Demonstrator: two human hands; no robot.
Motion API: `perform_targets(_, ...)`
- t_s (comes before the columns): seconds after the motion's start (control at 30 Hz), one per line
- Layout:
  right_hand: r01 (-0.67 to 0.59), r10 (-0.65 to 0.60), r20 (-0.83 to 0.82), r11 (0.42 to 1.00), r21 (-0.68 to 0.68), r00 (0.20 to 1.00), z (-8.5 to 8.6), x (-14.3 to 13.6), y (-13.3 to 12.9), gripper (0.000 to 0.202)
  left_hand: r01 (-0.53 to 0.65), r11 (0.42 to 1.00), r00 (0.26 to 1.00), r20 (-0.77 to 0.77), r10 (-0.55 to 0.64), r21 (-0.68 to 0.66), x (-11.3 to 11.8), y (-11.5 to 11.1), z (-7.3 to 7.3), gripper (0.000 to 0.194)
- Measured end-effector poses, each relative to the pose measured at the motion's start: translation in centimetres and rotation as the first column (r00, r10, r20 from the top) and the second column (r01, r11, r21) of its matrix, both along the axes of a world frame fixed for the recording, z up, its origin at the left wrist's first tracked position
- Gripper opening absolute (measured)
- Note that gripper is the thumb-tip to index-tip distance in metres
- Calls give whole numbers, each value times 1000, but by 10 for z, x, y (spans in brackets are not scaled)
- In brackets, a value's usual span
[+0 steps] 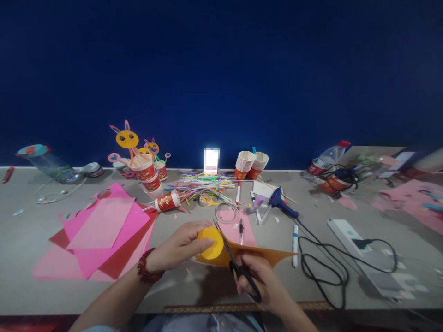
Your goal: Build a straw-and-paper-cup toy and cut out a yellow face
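My left hand (183,246) pinches a yellow paper circle (210,243), its thumb lying on top. Beneath and to the right of the circle stretches an orange-yellow paper sheet (266,252), tapering to a point on the right. Black-handled scissors (235,265) are gripped in my right hand (258,279). Their blades point up and left, running along the circle's right edge. Whether circle and sheet are still joined I cannot tell. Under the sheet's far side lie pink paper (230,226) and a black pen (241,230).
Pink and red sheets (104,226) are piled left. Decorated paper cups (141,170) stand behind them. Pipe cleaners (204,184), stacked cups (244,163) and a blue glue gun (280,203) lie farther back. A power strip (367,258) and black cable (311,272) occupy the right.
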State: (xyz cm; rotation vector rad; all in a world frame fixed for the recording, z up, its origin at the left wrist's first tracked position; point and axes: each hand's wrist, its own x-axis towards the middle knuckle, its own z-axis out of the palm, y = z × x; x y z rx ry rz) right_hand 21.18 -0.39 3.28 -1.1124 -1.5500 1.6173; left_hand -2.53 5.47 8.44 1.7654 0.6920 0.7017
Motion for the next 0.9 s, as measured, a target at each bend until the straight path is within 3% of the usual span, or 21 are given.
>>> perform_targets(0.2, -6, 6, 20, 1000, 19, 1000, 3, -1, 4, 64, 0, 999, 1000, -5, 0, -46, -1, 3, -3, 29)
perform_targets(0.43, -31, 28, -28, 993, -113, 999, 0, 0, 6, 67, 51, 996, 999, 6, -50, -72, -4, 7, -7, 29)
perform_targets(0.67, -64, 62, -32, 996, -68, 998, -2, -1, 14, 65, 59, 994, 997, -40, -63, -94, -4, 8, -11, 37)
perform_targets(0.9, -72, 70, -48, 996, -43, 996, -2, -1, 14, 66, 76, 997, 996, -34, -77, -24, -5, 10, -8, 36)
